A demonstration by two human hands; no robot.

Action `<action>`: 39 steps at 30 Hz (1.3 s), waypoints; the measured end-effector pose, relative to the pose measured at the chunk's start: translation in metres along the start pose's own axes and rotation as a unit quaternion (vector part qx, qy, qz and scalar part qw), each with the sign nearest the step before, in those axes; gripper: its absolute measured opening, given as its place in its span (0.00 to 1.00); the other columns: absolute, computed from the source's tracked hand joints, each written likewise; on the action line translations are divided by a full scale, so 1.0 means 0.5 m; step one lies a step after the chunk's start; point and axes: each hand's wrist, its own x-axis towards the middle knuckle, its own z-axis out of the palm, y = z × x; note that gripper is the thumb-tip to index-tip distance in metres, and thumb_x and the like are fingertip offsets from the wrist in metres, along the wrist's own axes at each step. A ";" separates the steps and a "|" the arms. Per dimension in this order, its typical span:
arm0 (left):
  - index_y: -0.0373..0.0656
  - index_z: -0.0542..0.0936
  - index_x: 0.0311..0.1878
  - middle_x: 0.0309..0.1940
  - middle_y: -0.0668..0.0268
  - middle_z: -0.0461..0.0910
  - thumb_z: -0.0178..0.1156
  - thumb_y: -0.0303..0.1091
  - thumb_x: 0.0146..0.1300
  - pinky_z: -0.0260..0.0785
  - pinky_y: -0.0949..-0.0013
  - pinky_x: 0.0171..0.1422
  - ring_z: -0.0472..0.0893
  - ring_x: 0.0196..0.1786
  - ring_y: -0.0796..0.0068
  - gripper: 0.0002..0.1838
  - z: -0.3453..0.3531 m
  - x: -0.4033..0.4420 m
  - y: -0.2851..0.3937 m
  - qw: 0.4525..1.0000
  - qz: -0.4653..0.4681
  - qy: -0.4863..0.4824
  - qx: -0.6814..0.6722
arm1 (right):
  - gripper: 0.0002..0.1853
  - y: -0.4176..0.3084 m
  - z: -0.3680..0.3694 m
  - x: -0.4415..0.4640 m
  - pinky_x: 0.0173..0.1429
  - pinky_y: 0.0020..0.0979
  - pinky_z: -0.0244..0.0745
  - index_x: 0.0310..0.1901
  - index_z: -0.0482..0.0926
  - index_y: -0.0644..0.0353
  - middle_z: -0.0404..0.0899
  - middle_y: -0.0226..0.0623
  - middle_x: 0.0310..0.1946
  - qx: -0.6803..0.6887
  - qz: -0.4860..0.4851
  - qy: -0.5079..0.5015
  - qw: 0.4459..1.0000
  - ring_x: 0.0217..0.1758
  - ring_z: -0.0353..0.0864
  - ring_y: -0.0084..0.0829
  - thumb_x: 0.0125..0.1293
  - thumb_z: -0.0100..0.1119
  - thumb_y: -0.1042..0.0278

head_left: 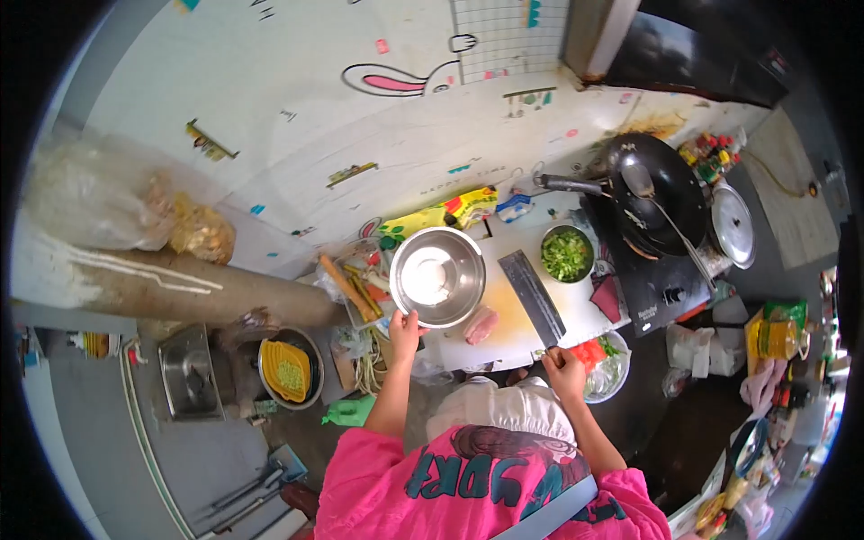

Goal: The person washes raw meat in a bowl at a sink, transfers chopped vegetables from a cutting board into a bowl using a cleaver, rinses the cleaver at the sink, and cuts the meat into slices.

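Observation:
My left hand (407,331) grips the lower rim of an empty-looking steel bowl (438,277), held over the left part of the white counter. In my right hand (565,369) is the handle of a cleaver (532,298), its broad dark blade pointing up and left over the cutting board (500,304). A piece of raw pink meat (481,325) lies on the board between bowl and blade. To the right of the blade stands a bowl of chopped greens (567,254).
A black wok (660,195) with a ladle rests on the stove (652,277), beside a metal lid (732,225). Below the counter's right edge sits a basin (607,378) with red and green food. At the left are a sink (190,373) and a yellow colander (286,370).

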 end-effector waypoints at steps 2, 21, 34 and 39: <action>0.34 0.70 0.34 0.26 0.64 0.74 0.51 0.29 0.64 0.78 0.72 0.27 0.77 0.26 0.76 0.07 -0.008 -0.017 0.012 0.998 0.030 0.043 -0.032 | 0.16 -0.021 0.001 0.002 0.32 0.37 0.72 0.32 0.80 0.59 0.77 0.45 0.21 -0.004 -0.012 -0.011 1.000 0.26 0.79 0.44 0.49 0.63 0.55; 0.37 0.67 0.47 0.40 0.61 0.73 0.51 0.26 0.62 0.78 0.63 0.36 0.77 0.38 0.68 0.10 -0.202 0.085 -0.004 0.954 0.024 0.242 -0.177 | 0.16 -0.074 0.030 0.024 0.29 0.35 0.68 0.28 0.76 0.63 0.71 0.42 0.16 -0.010 -0.079 -0.055 0.995 0.20 0.70 0.38 0.51 0.63 0.56; 0.39 0.65 0.29 0.25 0.65 0.68 0.63 0.32 0.50 0.61 0.67 0.37 0.67 0.29 0.72 0.14 -0.042 -0.006 -0.083 0.941 0.134 0.265 0.160 | 0.18 -0.005 0.026 0.027 0.34 0.37 0.72 0.32 0.79 0.64 0.78 0.48 0.23 -0.013 -0.016 -0.107 0.994 0.27 0.79 0.43 0.52 0.61 0.54; 0.37 0.72 0.42 0.34 0.53 0.74 0.63 0.35 0.49 0.67 0.59 0.45 0.74 0.39 0.56 0.19 0.110 -0.033 -0.150 0.893 0.223 -0.073 0.384 | 0.19 0.027 0.021 0.027 0.35 0.39 0.71 0.34 0.76 0.65 0.77 0.51 0.23 -0.007 0.011 -0.091 0.996 0.28 0.79 0.46 0.54 0.61 0.54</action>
